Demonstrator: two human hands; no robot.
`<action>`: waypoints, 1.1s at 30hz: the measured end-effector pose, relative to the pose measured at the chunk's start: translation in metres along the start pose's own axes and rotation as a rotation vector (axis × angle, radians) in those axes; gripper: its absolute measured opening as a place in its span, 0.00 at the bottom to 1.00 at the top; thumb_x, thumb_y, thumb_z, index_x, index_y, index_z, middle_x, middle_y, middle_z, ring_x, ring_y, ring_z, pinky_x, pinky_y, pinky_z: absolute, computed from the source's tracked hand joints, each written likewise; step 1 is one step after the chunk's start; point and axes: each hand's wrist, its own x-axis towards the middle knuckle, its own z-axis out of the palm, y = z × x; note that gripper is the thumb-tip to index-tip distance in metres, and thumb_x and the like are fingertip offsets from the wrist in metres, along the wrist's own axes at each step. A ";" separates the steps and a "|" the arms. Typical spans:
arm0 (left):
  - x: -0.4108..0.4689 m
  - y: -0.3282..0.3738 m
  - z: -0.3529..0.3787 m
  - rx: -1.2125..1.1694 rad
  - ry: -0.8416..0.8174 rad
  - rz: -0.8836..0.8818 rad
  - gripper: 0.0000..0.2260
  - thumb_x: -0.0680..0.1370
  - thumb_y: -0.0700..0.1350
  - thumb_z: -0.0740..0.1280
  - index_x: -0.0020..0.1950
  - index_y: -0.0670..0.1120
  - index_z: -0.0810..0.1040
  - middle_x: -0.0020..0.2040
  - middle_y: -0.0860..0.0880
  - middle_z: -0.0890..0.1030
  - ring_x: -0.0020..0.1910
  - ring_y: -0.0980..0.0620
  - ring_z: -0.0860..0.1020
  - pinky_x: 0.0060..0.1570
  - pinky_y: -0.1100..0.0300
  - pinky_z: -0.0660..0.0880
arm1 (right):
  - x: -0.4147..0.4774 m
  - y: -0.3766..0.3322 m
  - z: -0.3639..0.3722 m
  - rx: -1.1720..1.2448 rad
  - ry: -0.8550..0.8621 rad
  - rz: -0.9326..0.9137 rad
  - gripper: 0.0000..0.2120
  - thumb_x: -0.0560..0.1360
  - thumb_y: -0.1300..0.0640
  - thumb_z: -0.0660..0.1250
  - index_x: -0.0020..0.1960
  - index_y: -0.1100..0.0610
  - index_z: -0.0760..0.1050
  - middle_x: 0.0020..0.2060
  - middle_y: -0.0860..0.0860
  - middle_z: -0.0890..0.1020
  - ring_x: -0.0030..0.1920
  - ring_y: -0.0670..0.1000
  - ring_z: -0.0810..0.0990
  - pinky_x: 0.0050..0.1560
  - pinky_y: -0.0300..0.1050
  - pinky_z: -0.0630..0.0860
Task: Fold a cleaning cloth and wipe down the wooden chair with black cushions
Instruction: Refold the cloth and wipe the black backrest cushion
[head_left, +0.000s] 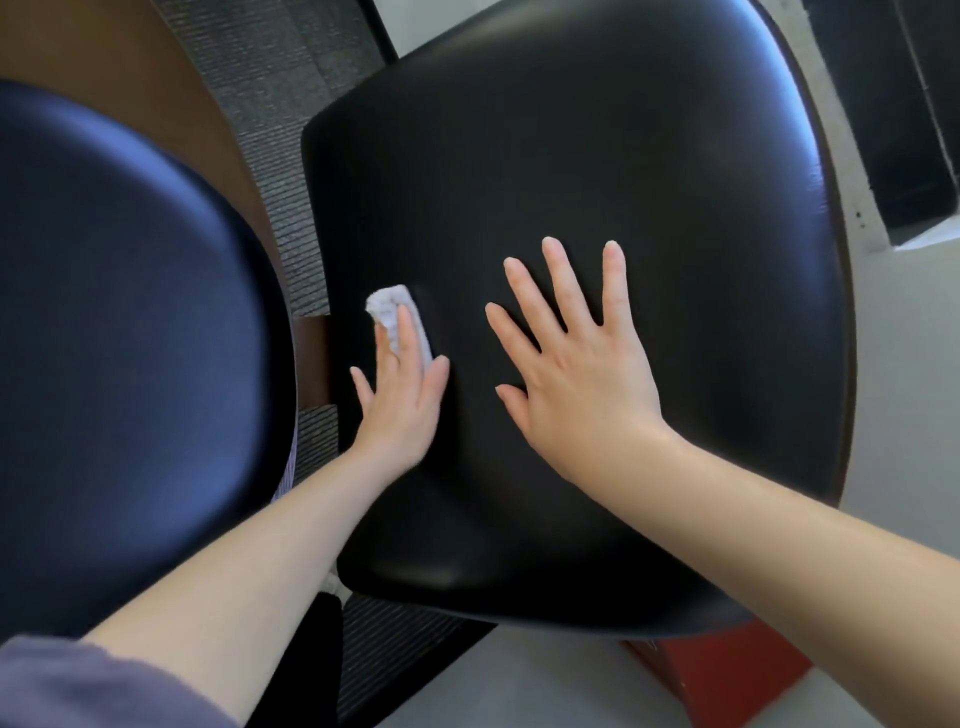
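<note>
A large black seat cushion (597, 156) fills the middle of the view, with a thin wooden rim (844, 291) showing along its right edge. My left hand (402, 395) lies flat near the cushion's left edge, its straight fingers pressing a small folded white cloth (389, 306) onto the leather. Only the cloth's far end shows beyond my fingertips. My right hand (576, 358) rests flat on the cushion's middle, fingers spread, holding nothing. The black back cushion (119, 338) bulges at the left, close to the camera and blurred.
A brown wooden part of the chair (311, 358) joins seat and back at the left. Dark ribbed carpet (291, 67) lies beyond, pale floor (904, 364) to the right. A red-orange block (727, 670) sits under the seat's near right corner.
</note>
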 end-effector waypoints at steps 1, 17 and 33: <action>0.009 -0.003 0.000 -0.045 0.031 -0.088 0.28 0.84 0.56 0.46 0.77 0.58 0.31 0.80 0.50 0.36 0.78 0.55 0.35 0.72 0.41 0.31 | 0.000 0.000 0.000 0.000 -0.001 -0.001 0.34 0.80 0.37 0.40 0.79 0.54 0.37 0.77 0.61 0.35 0.74 0.68 0.31 0.66 0.75 0.30; 0.041 -0.081 -0.035 0.198 0.002 -0.516 0.27 0.81 0.46 0.52 0.80 0.51 0.49 0.70 0.34 0.70 0.62 0.33 0.73 0.64 0.46 0.69 | 0.002 -0.003 0.000 0.055 0.005 -0.019 0.32 0.80 0.37 0.41 0.79 0.51 0.41 0.77 0.60 0.37 0.74 0.69 0.32 0.66 0.76 0.31; -0.069 0.019 -0.155 -1.237 -0.201 -0.472 0.18 0.78 0.45 0.59 0.67 0.44 0.76 0.60 0.42 0.81 0.55 0.44 0.80 0.59 0.49 0.74 | 0.013 -0.061 -0.064 1.901 -0.352 0.394 0.24 0.80 0.46 0.62 0.73 0.51 0.67 0.68 0.46 0.74 0.65 0.45 0.74 0.65 0.41 0.69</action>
